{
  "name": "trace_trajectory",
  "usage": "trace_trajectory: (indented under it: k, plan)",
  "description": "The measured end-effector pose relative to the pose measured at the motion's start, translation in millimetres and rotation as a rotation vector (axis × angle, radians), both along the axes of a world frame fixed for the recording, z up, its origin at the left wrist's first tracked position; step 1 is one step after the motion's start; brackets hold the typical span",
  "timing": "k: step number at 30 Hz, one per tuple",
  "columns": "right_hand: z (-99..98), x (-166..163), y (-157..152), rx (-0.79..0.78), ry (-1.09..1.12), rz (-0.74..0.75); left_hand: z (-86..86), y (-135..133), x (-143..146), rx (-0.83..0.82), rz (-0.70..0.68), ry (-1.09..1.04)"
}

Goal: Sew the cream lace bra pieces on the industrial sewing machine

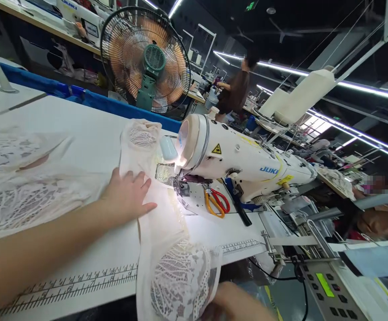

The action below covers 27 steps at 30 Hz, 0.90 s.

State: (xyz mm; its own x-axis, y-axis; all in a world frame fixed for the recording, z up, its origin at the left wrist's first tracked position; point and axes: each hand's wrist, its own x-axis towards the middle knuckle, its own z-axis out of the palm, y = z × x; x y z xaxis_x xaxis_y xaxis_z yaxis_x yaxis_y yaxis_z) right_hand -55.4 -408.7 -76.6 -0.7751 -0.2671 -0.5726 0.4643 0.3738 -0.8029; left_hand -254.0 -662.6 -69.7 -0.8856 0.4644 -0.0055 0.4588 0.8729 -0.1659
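A white lace bra lies lengthwise under the head of a sewing machine. One lace cup is at the far end, and the nearer cup hangs at the table's front edge. My left hand rests flat on the fabric, left of the needle area, fingers spread. At the bottom, my right hand is at the near cup's edge, slightly blurred. Its fingertips are hidden by the lace, and it seems to grip that edge. The presser foot sits beside the fabric under a bright lamp.
More white lace pieces lie on the left. Scissors with orange and red handles are under the machine arm. A ruler strip runs along the front edge. Behind stands a large fan. A control panel is at lower right. Other people work farther back.
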Motion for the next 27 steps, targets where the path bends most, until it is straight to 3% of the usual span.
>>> trace_trajectory:
  k: [3, 5, 7, 8, 11, 13, 20, 27]
  plan:
    - [25.6, -25.6, 25.4, 0.439, 0.226, 0.128, -13.7, -7.6, -13.6, 0.106, -0.307, 0.123]
    - [39.0, -56.7, 35.7, 0.692, 0.418, 0.079, -23.6, -13.3, -21.3, 0.153, -0.491, 0.131]
    - [46.7, -96.5, 41.0, 0.973, 0.517, 0.043, -31.1, -17.6, -28.1, 0.194, -0.566, 0.130]
    - [48.2, -117.0, 42.4, 1.043, 0.512, 0.024, -33.3, -19.0, -30.9, 0.211, -0.581, 0.137]
    - [45.9, -165.4, 42.2, 1.178, 0.450, 0.044, -34.1, -20.6, -35.3, 0.250, -0.572, 0.116]
    - [41.7, -179.3, 37.8, 1.248, 0.407, 0.088, -32.7, -20.3, -34.9, 0.288, -0.518, 0.046]
    - [33.5, -177.1, 22.7, 1.367, 0.340, 0.176, -36.1, -18.1, -32.3, 0.299, -0.445, 0.051]
    - [33.0, -204.8, 19.0, 1.385, 0.388, 0.124, -17.7, -17.6, -27.0, 0.094, -0.421, -0.050]
